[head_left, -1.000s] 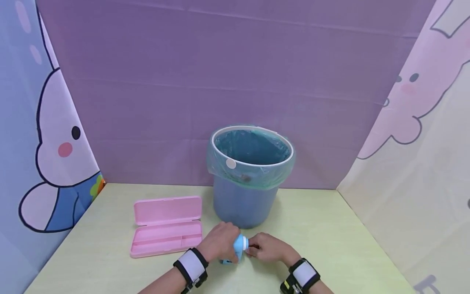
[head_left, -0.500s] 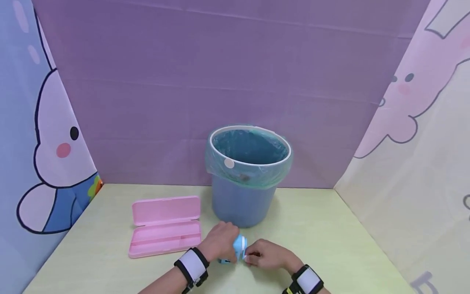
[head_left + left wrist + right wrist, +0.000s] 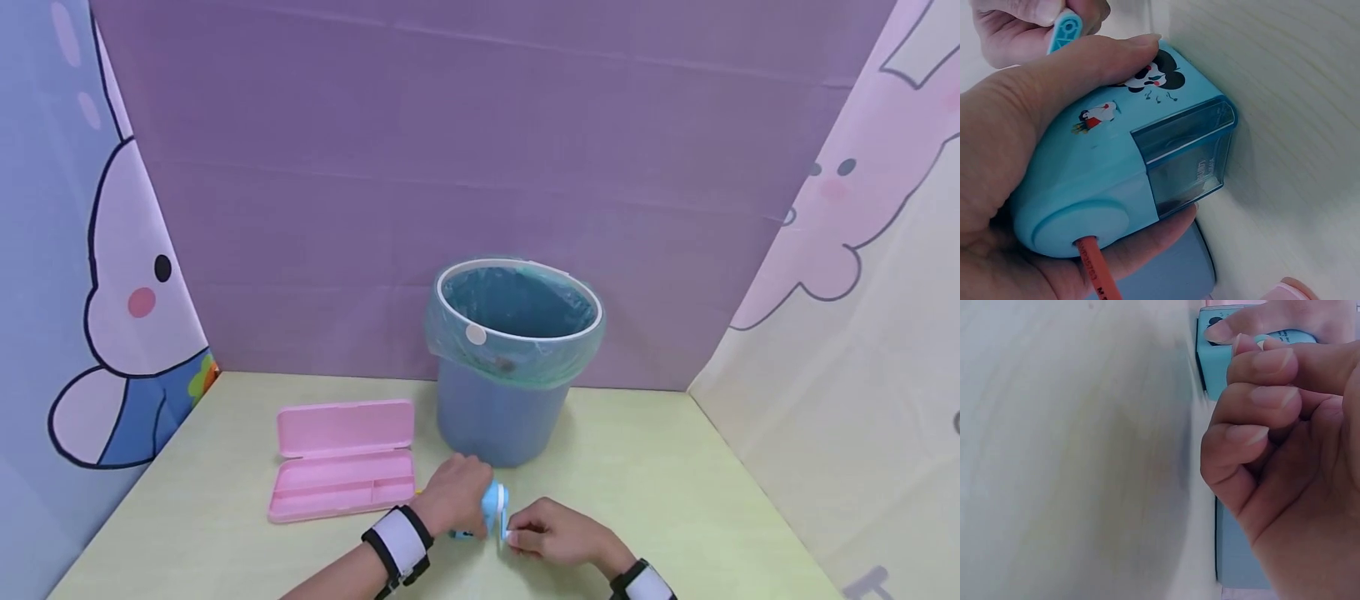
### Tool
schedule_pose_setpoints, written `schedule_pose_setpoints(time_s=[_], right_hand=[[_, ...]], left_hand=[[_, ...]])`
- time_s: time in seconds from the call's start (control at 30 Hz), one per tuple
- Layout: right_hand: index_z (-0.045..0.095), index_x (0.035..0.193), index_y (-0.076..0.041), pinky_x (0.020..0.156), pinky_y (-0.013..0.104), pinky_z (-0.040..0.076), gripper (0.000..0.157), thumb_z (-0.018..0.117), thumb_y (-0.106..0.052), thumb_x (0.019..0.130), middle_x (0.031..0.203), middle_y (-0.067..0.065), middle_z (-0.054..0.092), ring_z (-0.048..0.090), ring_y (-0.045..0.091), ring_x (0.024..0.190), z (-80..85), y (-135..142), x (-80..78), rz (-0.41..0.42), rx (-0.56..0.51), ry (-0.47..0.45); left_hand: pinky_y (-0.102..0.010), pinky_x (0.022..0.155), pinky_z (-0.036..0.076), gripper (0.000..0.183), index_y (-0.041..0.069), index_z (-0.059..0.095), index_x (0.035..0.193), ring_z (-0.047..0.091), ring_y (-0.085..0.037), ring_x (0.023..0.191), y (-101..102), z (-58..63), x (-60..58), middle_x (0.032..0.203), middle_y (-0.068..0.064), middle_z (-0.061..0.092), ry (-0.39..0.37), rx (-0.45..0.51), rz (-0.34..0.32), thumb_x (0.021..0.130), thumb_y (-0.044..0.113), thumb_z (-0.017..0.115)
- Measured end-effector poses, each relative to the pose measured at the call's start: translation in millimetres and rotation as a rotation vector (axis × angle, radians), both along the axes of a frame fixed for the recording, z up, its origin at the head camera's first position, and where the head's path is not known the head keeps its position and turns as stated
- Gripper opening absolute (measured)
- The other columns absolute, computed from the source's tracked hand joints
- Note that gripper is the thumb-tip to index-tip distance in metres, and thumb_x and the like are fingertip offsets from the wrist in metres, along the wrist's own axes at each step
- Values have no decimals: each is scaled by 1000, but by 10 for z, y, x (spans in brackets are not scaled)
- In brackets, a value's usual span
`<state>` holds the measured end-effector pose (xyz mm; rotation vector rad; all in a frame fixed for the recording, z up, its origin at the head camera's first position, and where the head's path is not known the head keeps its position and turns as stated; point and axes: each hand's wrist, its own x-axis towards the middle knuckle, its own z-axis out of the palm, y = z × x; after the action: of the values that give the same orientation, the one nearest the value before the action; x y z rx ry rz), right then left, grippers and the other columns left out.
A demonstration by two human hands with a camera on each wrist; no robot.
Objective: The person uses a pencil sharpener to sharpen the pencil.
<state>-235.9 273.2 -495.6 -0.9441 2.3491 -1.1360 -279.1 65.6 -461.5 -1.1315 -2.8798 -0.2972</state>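
Observation:
A light-blue crank pencil sharpener (image 3: 1104, 169) with cartoon prints and a see-through shavings drawer (image 3: 1188, 165) is near the front of the table. My left hand (image 3: 459, 493) grips its body, thumb over one side and fingers round the other. An orange-red pencil (image 3: 1097, 269) sticks out of the round hole at the sharpener's end. At the opposite end my right hand (image 3: 558, 533) pinches the crank handle (image 3: 1066, 30) between thumb and fingers. The crank points down toward the table in the head view. In the right wrist view, curled fingers (image 3: 1250, 434) hide most of the handle.
Behind the hands stands a blue bin (image 3: 498, 417) lined with a green bag. An open pink pencil case (image 3: 341, 492) lies on the table (image 3: 660, 500) to the left. A purple backdrop (image 3: 465, 167) and printed side panels enclose the table.
My right hand has moved down and slightly to the right, and the crank has swung down with it. The left hand keeps its grip on the pencil sharpener.

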Motion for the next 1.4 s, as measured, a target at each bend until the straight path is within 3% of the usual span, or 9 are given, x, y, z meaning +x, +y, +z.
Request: schedule_pose_setpoints(time_s=[0.13, 0.6, 0.9, 1.17, 1.4], right_hand=[[63, 78, -3, 55, 15, 35, 33, 51, -24, 101, 57, -8, 42, 37, -1, 51, 50, 9, 4, 6, -37, -25], [61, 81, 1, 52, 16, 33, 35, 50, -25, 102, 59, -6, 43, 35, 0, 49, 145, 40, 49, 6, -92, -76], [60, 82, 5, 48, 17, 32, 36, 49, -22, 102, 58, 3, 41, 36, 2, 47, 183, 47, 43, 24, -149, -77], [60, 82, 0, 47, 18, 32, 31, 49, -20, 102, 58, 2, 41, 35, 3, 46, 195, 65, 41, -4, -168, -61], [60, 82, 1, 46, 19, 32, 31, 49, -19, 102, 58, 8, 40, 36, 4, 47, 223, 55, 33, -3, -196, -75]], left_hand=[[-27, 58, 37, 41, 17, 57, 68, 44, -12, 58, 1, 12, 5, 61, 8, 47, 32, 7, -3, 50, 33, 91], [-27, 59, 39, 43, 18, 58, 69, 45, -11, 59, 14, -8, 13, 62, 10, 48, 11, 3, 6, 50, 35, 92], [-26, 61, 39, 42, 18, 59, 73, 45, -10, 61, -6, 26, 14, 65, 10, 49, 3, 10, -14, 52, 35, 91], [-26, 63, 40, 42, 18, 60, 75, 46, -10, 62, 10, 32, 8, 65, 10, 50, -16, 7, -10, 52, 35, 92], [-27, 64, 40, 43, 18, 62, 77, 46, -10, 63, 9, 30, -4, 66, 10, 50, -24, -2, -12, 53, 36, 92]])
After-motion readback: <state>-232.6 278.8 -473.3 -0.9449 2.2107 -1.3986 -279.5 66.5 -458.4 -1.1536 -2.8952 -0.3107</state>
